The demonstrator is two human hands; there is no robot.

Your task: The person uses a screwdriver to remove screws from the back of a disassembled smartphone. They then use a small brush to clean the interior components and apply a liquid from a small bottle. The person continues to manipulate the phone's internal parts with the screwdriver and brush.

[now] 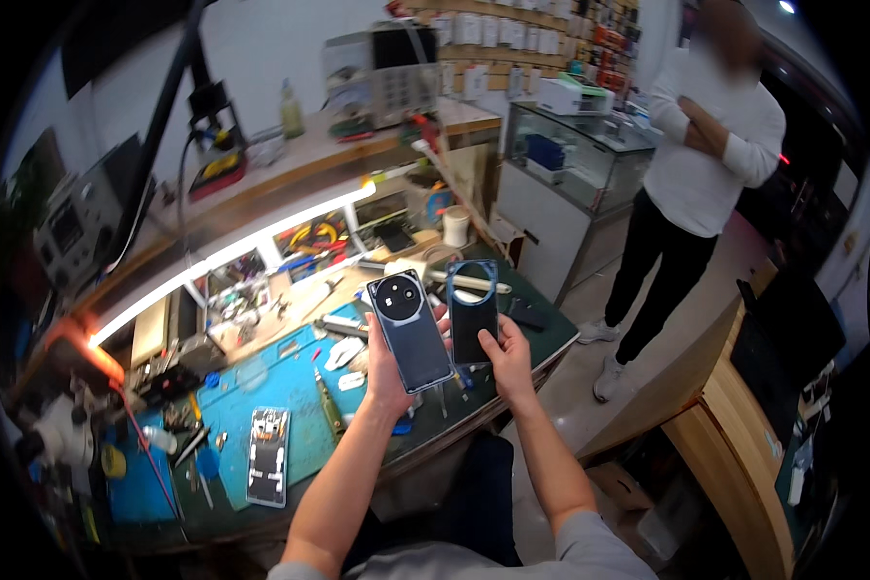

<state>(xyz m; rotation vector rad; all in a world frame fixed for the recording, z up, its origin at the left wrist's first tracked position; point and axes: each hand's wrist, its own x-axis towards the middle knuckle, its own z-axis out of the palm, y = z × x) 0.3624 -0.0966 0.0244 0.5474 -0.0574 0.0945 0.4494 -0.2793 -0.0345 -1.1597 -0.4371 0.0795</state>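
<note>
My left hand [389,372] is closed around a dark smartphone [418,343], its back turned up, with a large round camera ring near the top. Just to its right, my right hand [508,362] pinches a dark phone back cover [468,333] that has a round opening in its upper part. Phone and cover are held side by side above the front edge of the bench, nearly touching. An opened phone [268,456] with its inner parts bare lies on the blue work mat [304,382] to the left.
A green-handled tool [329,401] and other small tools lie on the mat. A lit tube [237,246] runs under the shelf. A microscope [68,435] stands at the far left. One person [713,135] stands with folded arms beyond the bench, beside a glass display case [590,164].
</note>
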